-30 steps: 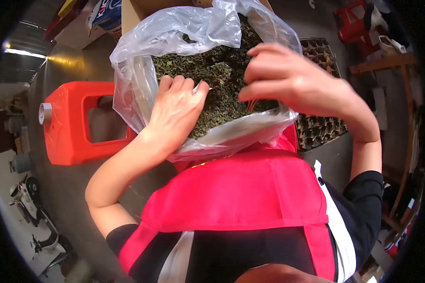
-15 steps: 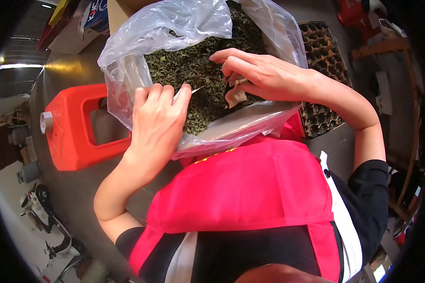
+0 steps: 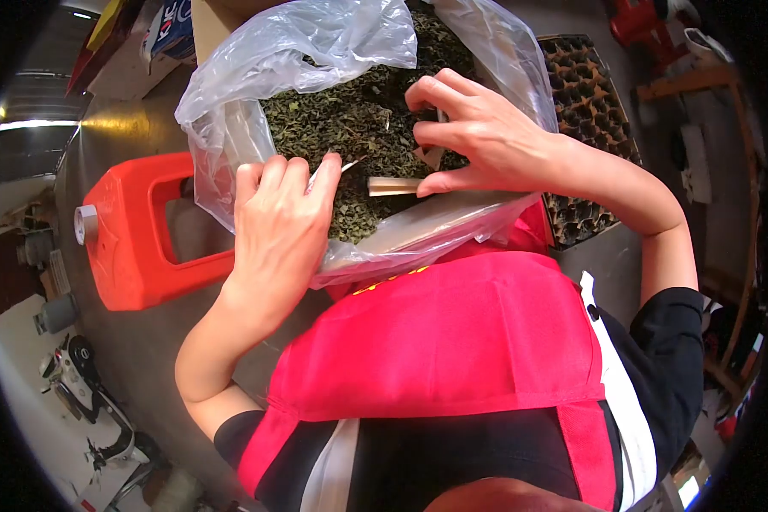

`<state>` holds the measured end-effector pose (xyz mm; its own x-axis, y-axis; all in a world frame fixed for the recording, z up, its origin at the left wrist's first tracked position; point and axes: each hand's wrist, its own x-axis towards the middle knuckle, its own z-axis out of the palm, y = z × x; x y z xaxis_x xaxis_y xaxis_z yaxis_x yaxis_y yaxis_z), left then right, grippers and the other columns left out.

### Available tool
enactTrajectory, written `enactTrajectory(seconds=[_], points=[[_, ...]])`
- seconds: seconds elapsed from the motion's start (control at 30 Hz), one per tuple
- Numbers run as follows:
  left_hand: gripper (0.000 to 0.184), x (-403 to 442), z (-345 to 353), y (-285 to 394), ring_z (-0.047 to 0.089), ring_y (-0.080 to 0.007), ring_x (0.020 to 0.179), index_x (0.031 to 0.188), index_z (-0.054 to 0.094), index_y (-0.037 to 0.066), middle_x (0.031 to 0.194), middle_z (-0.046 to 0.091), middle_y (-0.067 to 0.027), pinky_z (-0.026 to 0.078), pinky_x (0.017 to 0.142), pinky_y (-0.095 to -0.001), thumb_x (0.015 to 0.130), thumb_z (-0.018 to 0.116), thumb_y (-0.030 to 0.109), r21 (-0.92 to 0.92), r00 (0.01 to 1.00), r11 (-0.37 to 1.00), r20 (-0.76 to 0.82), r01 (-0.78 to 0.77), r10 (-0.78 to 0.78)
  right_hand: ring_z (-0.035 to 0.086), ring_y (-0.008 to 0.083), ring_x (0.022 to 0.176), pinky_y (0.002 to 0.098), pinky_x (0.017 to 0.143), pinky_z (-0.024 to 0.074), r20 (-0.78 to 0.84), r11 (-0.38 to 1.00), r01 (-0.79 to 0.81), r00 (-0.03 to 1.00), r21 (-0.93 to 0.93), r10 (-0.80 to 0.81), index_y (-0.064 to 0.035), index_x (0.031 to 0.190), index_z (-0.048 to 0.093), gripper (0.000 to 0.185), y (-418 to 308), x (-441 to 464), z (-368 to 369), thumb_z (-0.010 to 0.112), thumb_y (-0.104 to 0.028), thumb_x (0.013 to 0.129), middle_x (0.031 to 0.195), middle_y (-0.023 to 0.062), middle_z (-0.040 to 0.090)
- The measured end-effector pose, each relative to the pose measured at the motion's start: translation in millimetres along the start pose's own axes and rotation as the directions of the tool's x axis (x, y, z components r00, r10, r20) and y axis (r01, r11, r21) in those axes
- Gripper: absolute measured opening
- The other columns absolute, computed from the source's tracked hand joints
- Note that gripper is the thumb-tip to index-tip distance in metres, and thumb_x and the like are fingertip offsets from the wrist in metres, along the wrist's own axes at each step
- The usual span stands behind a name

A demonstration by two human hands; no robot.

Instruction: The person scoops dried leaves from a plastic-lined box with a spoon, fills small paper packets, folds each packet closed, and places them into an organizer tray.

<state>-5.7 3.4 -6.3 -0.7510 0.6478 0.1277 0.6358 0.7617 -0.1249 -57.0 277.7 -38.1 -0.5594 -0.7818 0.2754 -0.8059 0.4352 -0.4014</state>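
Observation:
A clear plastic bag [image 3: 230,64] lies open around a mass of dried, dark green leaves [image 3: 311,119]. Over its left side is my left hand [image 3: 282,209], fingers curled and closed on a thin white piece that looks like paper [image 3: 347,165], with only an edge showing. My right hand [image 3: 491,136] is above the right part of the leaves, fingers bent. Between its thumb and fingers is a pale beige folded strip [image 3: 392,186], which looks like paper or thin card; part of it is hidden by the fingers.
An orange jerrycan [image 3: 115,256] with a white cap stands left of the bag. On the right is a tray of small dark cells [image 3: 584,94]. A cardboard box edge [image 3: 218,21] shows behind the bag. Farther off are a wooden frame [image 3: 691,81] and a scooter [image 3: 85,375].
My right hand has turned and its fingers have spread more. The beige strip now points left, lying more level. My left hand has barely moved.

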Motion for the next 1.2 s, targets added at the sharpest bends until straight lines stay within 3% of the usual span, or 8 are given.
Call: enactTrajectory(seconds=[0.07, 0.27, 0.37, 0.47, 0.77, 0.97, 1.07, 1.2], points=[[0.031, 0, -2, 0, 0.056, -0.0227, 0.082, 0.118, 0.065, 0.011, 0.08, 0.053, -0.0053, 0.038, 0.08, -0.0379, 0.087, 0.064, 0.007, -0.003, 1.0, 1.0, -0.006, 0.004, -0.004, 0.054, 0.0325, 0.112, 0.0419, 0.093, 0.0498, -0.11, 0.999, 0.023, 0.994, 0.039, -0.019, -0.0038, 0.09, 0.063, 0.027, 1, -1, 6, 0.077, -0.026, 0.084, 0.116, 0.0136, 0.05], [0.037, -3, -11, -1, 0.054, -0.0203, 0.08, 0.116, 0.067, 0.009, 0.077, 0.05, -0.0036, 0.038, 0.079, -0.0367, 0.079, 0.063, 0.006, -0.01, 1.0, 1.0, -0.021, -0.009, 0.008, 0.064, 0.0349, 0.093, 0.0415, 0.085, 0.0538, 0.026, 0.962, -0.161, 0.987, 0.223, 0.159, -0.0009, 0.093, 0.063, 0.017, 3, -1, 10, 0.074, -0.013, 0.086, 0.112, 0.0172, 0.05], [0.039, -4, -16, -2, 0.053, -0.0197, 0.079, 0.117, 0.068, 0.008, 0.076, 0.048, -0.003, 0.038, 0.08, -0.0362, 0.078, 0.064, 0.005, -0.023, 0.999, 0.999, -0.029, -0.039, 0.038, 0.059, 0.0356, 0.101, 0.0434, 0.083, 0.0534, 0.101, 0.952, -0.2, 0.978, 0.233, 0.181, -0.0009, 0.097, 0.066, 0.016, 0, 4, 9, 0.07, -0.011, 0.085, 0.099, 0.0183, 0.059], [0.042, -7, -21, -2, 0.053, -0.0195, 0.078, 0.119, 0.067, 0.007, 0.076, 0.048, -0.0024, 0.038, 0.08, -0.0363, 0.078, 0.065, 0.005, -0.056, 0.997, 0.995, -0.027, -0.077, 0.076, 0.061, 0.0353, 0.094, 0.0452, 0.079, 0.0539, 0.134, 0.958, -0.2, 0.975, 0.203, 0.175, -0.0016, 0.097, 0.066, 0.016, -1, 4, 15, 0.068, -0.008, 0.083, 0.09, 0.0153, 0.06], [0.038, -2, -33, -4, 0.055, -0.0189, 0.081, 0.117, 0.068, 0.007, 0.078, 0.05, -0.002, 0.04, 0.084, -0.0371, 0.079, 0.064, 0.008, -0.012, 0.978, 0.979, 0.04, -0.203, 0.203, 0.064, 0.0345, 0.089, 0.045, 0.073, 0.0551, -0.001, 0.985, -0.063, 0.998, 0.162, 0.064, -0.0041, 0.097, 0.054, 0.024, 0, 0, 19, 0.068, -0.003, 0.078, 0.097, 0.0118, 0.058], [0.013, 38, -41, -6, 0.059, -0.0194, 0.086, 0.088, 0.068, 0.007, 0.077, 0.057, -0.0034, 0.042, 0.09, -0.0372, 0.077, 0.064, 0.012, 0.062, 0.931, 0.929, 0.057, -0.364, 0.361, 0.061, 0.0329, 0.092, 0.0441, 0.073, 0.0545, 0.016, 0.996, -0.026, 1.0, 0.089, 0.025, -0.0056, 0.099, 0.05, 0.028, -2, 6, 21, 0.067, -0.001, 0.078, 0.095, 0.0104, 0.054], [0.025, 57, -44, -10, 0.059, -0.0188, 0.085, 0.103, 0.072, 0.012, 0.077, 0.056, -0.0022, 0.042, 0.093, -0.0386, 0.08, 0.062, 0.013, 0.072, 0.89, 0.893, 0.154, -0.444, 0.43, 0.061, 0.0331, 0.089, 0.0439, 0.072, 0.0539, 0.021, 0.995, -0.014, 1.0, 0.099, 0.012, -0.0052, 0.098, 0.048, 0.027, 0, 7, 19, 0.066, -0.001, 0.078, 0.094, 0.0103, 0.054], [0.015, 66, -76, -18, 0.06, -0.0194, 0.082, 0.086, 0.075, 0.011, 0.071, 0.057, -0.0031, 0.041, 0.098, -0.0394, 0.076, 0.064, 0.013, 0.048, 0.884, 0.901, 0.225, -0.43, 0.41, 0.06, 0.0349, 0.084, 0.0439, 0.07, 0.0513, -0.052, 0.992, 0.003, 0.999, 0.125, 0.004, -0.0035, 0.096, 0.048, 0.026, 5, 3, 20, 0.066, 0.0, 0.078, 0.091, 0.0118, 0.053]])
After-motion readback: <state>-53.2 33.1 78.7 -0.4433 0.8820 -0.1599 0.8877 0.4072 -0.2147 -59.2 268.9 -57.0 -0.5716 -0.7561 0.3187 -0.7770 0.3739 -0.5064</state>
